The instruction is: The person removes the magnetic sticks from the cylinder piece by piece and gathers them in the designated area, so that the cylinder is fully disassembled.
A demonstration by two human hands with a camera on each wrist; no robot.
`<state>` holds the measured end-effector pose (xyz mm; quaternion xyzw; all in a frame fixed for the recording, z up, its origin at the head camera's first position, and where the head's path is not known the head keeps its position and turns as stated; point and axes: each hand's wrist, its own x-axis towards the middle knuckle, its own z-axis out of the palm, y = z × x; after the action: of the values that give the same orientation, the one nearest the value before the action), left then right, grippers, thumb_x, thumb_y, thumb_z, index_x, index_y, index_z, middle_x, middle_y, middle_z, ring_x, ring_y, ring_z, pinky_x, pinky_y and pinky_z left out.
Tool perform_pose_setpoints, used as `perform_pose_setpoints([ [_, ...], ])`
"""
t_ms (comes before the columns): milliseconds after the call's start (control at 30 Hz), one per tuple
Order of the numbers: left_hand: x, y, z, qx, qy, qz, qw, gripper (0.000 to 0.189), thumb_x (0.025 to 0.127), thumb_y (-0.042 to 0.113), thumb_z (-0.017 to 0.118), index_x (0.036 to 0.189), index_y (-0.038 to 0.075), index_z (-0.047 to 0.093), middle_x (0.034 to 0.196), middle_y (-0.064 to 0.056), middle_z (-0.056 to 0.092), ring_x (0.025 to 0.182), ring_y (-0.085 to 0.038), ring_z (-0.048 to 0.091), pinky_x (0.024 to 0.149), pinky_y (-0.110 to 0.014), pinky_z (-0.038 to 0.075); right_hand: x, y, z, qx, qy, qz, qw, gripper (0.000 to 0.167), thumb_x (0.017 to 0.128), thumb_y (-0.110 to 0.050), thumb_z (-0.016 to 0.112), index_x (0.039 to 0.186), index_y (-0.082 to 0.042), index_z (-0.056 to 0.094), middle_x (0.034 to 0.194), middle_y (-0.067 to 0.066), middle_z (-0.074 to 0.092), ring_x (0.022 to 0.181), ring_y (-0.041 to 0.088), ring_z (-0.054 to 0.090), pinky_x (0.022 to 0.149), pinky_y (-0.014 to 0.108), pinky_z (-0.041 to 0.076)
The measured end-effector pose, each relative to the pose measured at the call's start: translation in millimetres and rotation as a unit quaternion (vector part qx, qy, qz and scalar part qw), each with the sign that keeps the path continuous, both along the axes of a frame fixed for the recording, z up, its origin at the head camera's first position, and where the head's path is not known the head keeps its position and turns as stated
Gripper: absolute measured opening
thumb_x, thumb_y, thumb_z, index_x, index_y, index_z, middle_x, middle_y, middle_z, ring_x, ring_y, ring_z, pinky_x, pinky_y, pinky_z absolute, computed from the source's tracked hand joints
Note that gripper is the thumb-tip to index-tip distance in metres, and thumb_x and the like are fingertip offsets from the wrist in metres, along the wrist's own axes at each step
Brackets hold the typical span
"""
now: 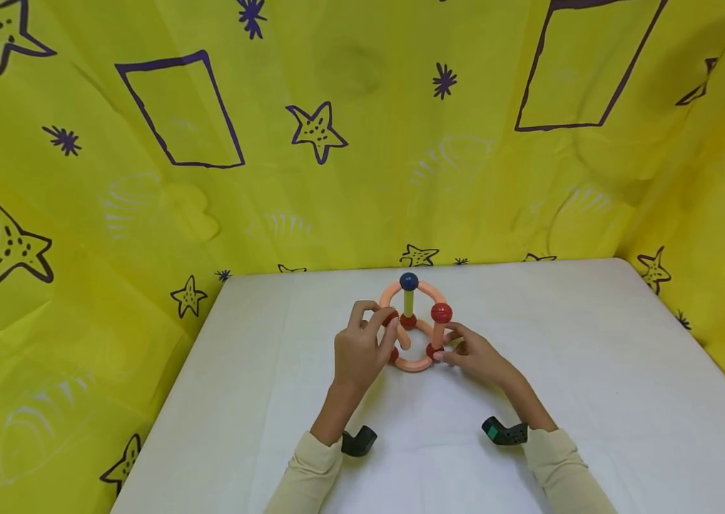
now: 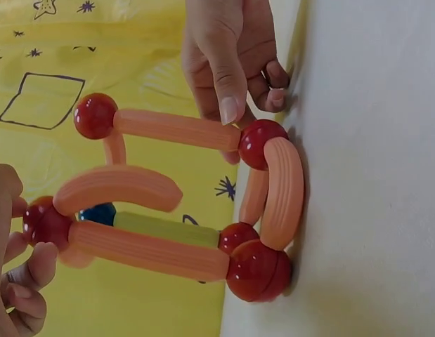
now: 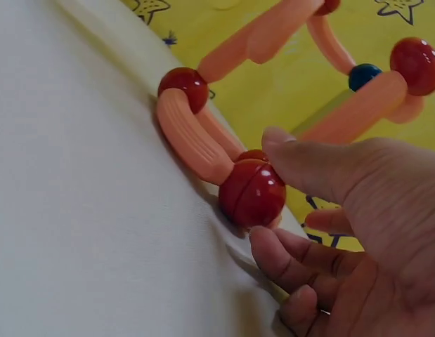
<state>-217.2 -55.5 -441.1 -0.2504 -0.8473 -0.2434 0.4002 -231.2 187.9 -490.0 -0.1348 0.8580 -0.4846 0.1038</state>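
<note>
A frame of magnetic balls and sticks stands on the white table. Its base ring of curved orange sticks (image 1: 414, 365) joins red balls. My left hand (image 1: 359, 350) pinches the upper left red ball (image 2: 47, 223) between thumb and fingers. From that ball a curved orange stick (image 2: 122, 186) juts inward, its other end free. My right hand (image 1: 474, 355) holds the lower right red ball (image 3: 252, 193), thumb above it and fingertips at its underside. A straight orange stick (image 1: 438, 334) rises from there to another red ball (image 1: 442, 313). At the back, a yellow-green stick (image 1: 409, 303) carries a blue ball (image 1: 409, 281).
The white-covered table (image 1: 594, 343) extends around the frame on all sides. A yellow curtain (image 1: 362, 200) with drawn stars hangs behind its far edge and along the sides. Black wrist cameras (image 1: 360, 441) sit on both wrists.
</note>
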Motion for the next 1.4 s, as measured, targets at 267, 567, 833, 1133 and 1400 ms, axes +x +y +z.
perform_pose_setpoints([
  [267,-4.2,-3.7,-4.2,0.001,-0.011,0.001,0.9999,0.020,0.090,0.025,0.069,0.106,0.013,0.070,0.100,-0.005,0.057,0.042,-0.002,0.037,0.044,-0.007,0.027,0.4,-15.1,-9.6,0.055,0.094,-0.024,0.9937,0.035,0.087,-0.028,0.074,0.108,-0.002,0.064,0.102,0.012,0.065,0.079,0.018,0.053,0.066,0.025,0.047],
  [567,-5.0,-5.5,-4.3,-0.005,-0.015,-0.004,0.9999,0.020,0.092,0.027,0.067,0.107,0.015,0.070,0.101,-0.005,0.057,0.043,-0.003,0.041,0.044,-0.008,0.030,6.4,-31.9,-8.5,0.097,0.135,-0.099,0.9811,0.023,0.084,-0.024,0.077,0.090,-0.005,0.066,0.088,0.009,0.057,0.082,0.020,0.048,0.062,0.027,0.040],
  [833,-5.6,-8.1,-3.3,-0.015,-0.013,-0.035,0.9992,0.022,0.089,0.027,0.070,0.107,0.014,0.071,0.103,-0.005,0.058,0.045,-0.004,0.044,0.046,-0.008,0.032,3.8,-31.3,-10.5,0.092,0.142,-0.105,0.9800,0.020,0.083,-0.019,0.078,0.092,-0.004,0.068,0.094,0.013,0.060,0.079,0.019,0.052,0.063,0.026,0.044],
  [1133,-6.5,-10.4,-3.4,-0.004,-0.031,-0.149,0.9883,0.022,0.088,0.022,0.072,0.106,0.009,0.070,0.108,-0.004,0.060,0.049,-0.004,0.053,0.051,-0.006,0.042,-5.6,-19.2,-7.8,0.056,0.081,-0.062,0.9932,0.022,0.085,-0.018,0.076,0.100,-0.006,0.065,0.086,0.007,0.060,0.070,0.016,0.052,0.060,0.025,0.044],
  [1400,-4.3,-10.6,-4.2,0.006,-0.061,-0.205,0.9767,0.027,0.087,0.018,0.073,0.112,0.008,0.068,0.110,-0.005,0.062,0.049,-0.005,0.056,0.050,-0.011,0.047,-18.7,-7.3,-1.4,0.062,0.050,-0.004,0.9968,0.043,0.087,-0.027,0.075,0.119,-0.002,0.063,0.073,0.003,0.052,0.063,0.016,0.046,0.054,0.024,0.038],
])
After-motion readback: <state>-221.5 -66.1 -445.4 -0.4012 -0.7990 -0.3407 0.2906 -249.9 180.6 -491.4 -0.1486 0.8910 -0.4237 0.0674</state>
